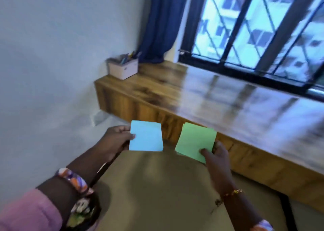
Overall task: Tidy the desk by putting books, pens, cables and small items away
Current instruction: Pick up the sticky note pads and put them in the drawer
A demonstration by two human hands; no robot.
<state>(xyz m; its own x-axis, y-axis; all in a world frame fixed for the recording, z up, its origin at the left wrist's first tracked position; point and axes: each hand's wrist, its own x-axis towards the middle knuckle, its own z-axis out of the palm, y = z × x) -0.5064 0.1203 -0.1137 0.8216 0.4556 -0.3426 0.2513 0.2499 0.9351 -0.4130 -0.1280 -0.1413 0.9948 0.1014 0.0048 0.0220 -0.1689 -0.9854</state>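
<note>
Left hand [114,141] pinches blue note pad [145,137] at its 9 o'clock edge, thumb on top; right hand [216,154] pinches green note pad [195,141] at its 5 o'clock corner. Both pads in air, before wooden surface [219,97]. Box with pens [122,69] at 11 o'clock. Pads probably light, bendy, sheets can fan out; better hold flat across stack edge

Head view — tilted, looking down at hands [114,141], close.

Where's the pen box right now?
In the head view the pen box sits upper left of centre, on the far left corner of the wooden ledge, against the wall and beside the blue curtain.
</note>
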